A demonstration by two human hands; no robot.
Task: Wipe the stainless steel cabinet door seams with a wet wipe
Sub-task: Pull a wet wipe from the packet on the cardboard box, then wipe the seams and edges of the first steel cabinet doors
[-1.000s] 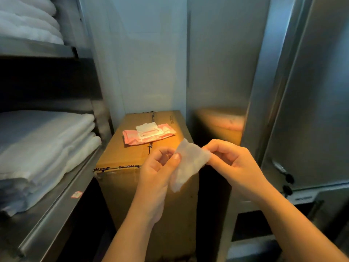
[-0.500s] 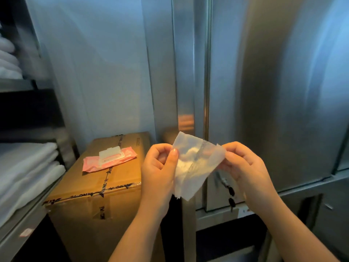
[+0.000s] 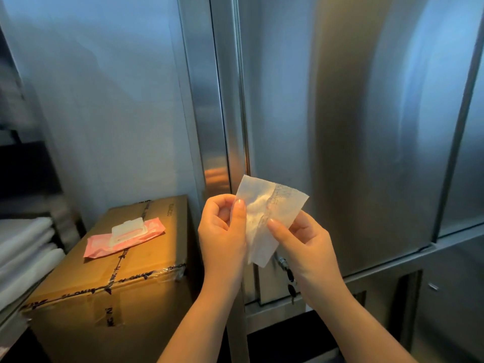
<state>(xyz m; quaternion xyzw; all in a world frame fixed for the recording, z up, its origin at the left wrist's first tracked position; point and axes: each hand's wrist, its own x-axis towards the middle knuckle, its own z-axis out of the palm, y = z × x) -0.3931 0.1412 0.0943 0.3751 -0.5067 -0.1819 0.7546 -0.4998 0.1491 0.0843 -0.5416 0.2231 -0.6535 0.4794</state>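
My left hand and right hand pinch the wet wipe, I think to unfold it; next I should press it into the door seam at twelve o'clock.

Forearms raised, left grip and right grip each pinch the wet wipe between them.

Dim, cool blue ambient light. Warm orange glow across cardboard box top. Soft vertical glare bands on cabinet door. Wide-angle bending at frame edges; slight softness throughout.
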